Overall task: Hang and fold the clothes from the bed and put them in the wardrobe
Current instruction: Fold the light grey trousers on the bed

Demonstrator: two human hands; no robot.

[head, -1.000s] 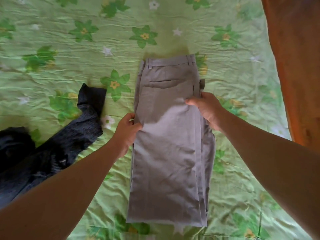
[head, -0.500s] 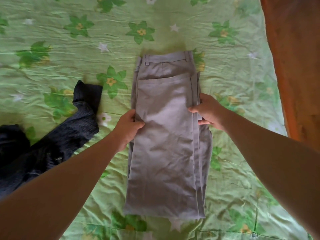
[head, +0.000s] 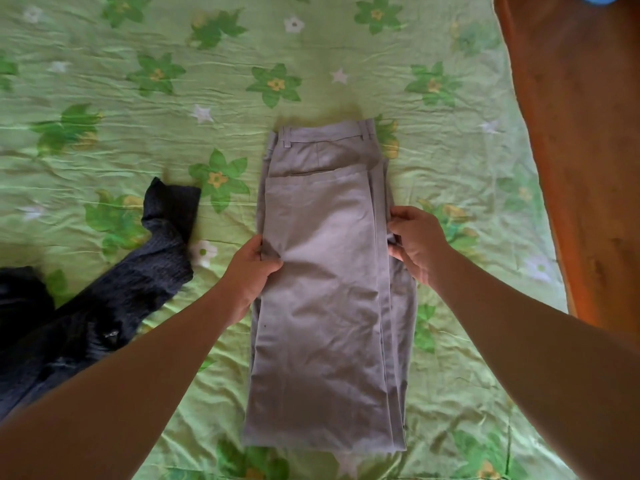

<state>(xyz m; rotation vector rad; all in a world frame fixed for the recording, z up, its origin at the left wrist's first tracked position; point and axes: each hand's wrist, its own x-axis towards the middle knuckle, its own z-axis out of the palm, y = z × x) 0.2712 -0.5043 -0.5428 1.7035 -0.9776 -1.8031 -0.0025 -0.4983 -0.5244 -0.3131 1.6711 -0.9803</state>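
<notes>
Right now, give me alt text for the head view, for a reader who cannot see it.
The left hand and right hand grip opposite side edges of folded grey trousers lying on a green flowered bedsheet. A dark garment lies crumpled to their left.

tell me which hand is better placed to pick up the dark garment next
Left. The dark garment lies left of the grey trousers, beside the left hand, which grips their left edge; the right hand holds the right edge and would likely have to cross them.

Arms are extended; the grey trousers (head: 322,306) are pinched at their left edge by the left hand (head: 254,268), at their right by the right hand (head: 415,244)
</notes>
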